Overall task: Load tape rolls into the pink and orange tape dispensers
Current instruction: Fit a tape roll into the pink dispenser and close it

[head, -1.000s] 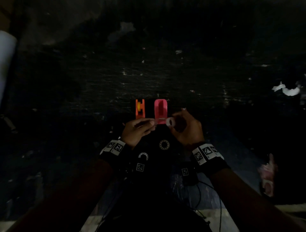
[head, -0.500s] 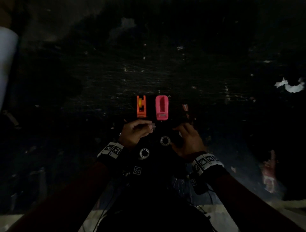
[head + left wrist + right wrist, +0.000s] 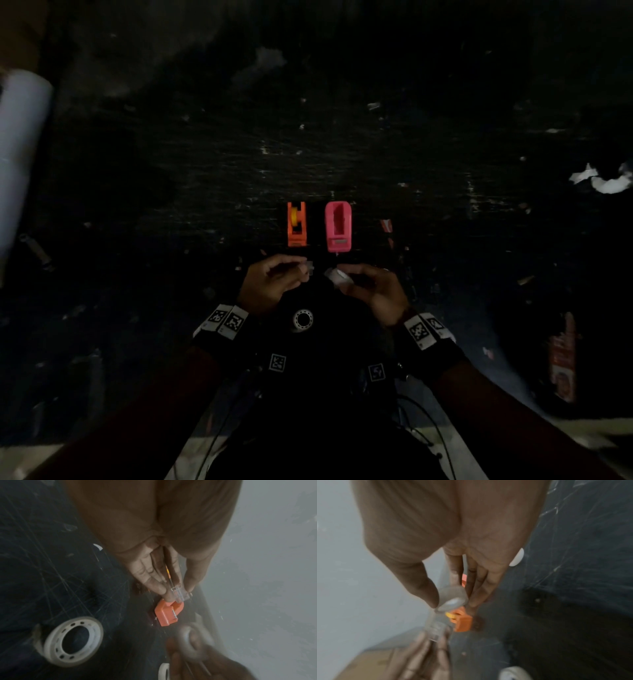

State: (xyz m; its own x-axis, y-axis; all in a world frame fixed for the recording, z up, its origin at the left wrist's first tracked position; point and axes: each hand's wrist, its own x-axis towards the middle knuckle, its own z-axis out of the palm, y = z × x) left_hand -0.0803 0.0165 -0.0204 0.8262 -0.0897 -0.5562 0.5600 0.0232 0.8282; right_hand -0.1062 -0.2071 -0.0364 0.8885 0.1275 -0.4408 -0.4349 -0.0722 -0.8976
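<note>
The orange dispenser (image 3: 296, 224) and the pink dispenser (image 3: 338, 226) stand side by side on the dark mat, just beyond my hands. My left hand (image 3: 303, 270) pinches a small clear plastic hub (image 3: 181, 593) between thumb and fingers, in front of the orange dispenser (image 3: 169, 613). My right hand (image 3: 342, 277) holds a clear tape roll (image 3: 453, 599) between thumb and fingers, close to the hub. Another tape roll (image 3: 302, 319) lies flat on the mat between my wrists.
The scene is very dark. A scratched dark cutting mat (image 3: 42, 574) covers the work surface. A white paper roll (image 3: 20, 164) lies at far left, crumpled white paper (image 3: 603, 178) at far right, and a red packet (image 3: 561, 359) at lower right.
My right hand dropped to the mat, then came up holding a tape roll; one roll fewer lies there. Both hands now meet in front of the dispensers.
</note>
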